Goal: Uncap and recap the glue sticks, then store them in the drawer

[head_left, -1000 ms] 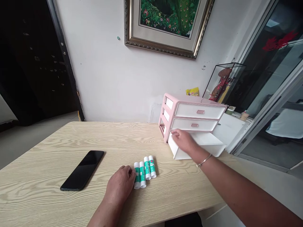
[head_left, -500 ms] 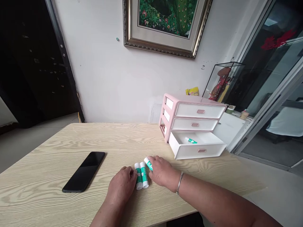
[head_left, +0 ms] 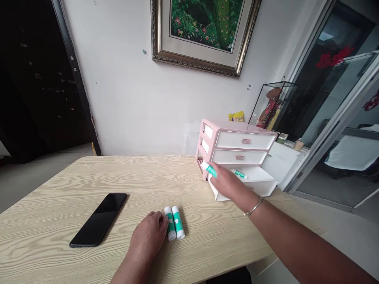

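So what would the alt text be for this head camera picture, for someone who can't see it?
A person's right hand carries a glue stick over the open bottom drawer of a pink organizer, where another stick lies. The left hand touches two more sticks on the wooden table, beside a phone.

Looks like a home room: framed peacock painting (head_left: 204, 29) on the far wall, wooden table (head_left: 89, 177), pink desktop drawer unit (head_left: 237, 148), sliding glass door (head_left: 334, 118) at right (glass display case (head_left: 274, 104) beside it).

Both forearms are bare of sleeves, and a thin silver bangle (head_left: 254, 206) circles the right wrist.
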A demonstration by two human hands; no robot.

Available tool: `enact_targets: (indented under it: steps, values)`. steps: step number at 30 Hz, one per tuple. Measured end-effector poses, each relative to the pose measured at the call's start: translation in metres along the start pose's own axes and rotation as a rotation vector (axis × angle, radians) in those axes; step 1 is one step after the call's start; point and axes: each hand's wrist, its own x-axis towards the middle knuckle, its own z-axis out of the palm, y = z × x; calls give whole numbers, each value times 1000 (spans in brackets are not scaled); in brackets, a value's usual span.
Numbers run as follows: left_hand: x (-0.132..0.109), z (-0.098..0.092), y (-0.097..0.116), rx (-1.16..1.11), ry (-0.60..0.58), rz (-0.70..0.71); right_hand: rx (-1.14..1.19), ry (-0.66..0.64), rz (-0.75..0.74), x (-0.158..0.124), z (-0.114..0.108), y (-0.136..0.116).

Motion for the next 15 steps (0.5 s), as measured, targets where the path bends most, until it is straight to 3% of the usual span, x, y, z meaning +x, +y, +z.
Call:
enact_targets:
  steps: [2, 5, 10, 15]
  values:
    - [1, 1, -1, 2, -1, 5, -22, -42, 123, 12, -19, 21]
    - [2, 3, -2, 2, 7, 13, -83, -218, 305, 24, -30, 46]
    - [3, 6, -5, -21, 21, -8, -117, -364, 415, 40, -19, 63]
    - [5, 6, -6, -24, 31, -1, -103, -364, 423, 49, -7, 69]
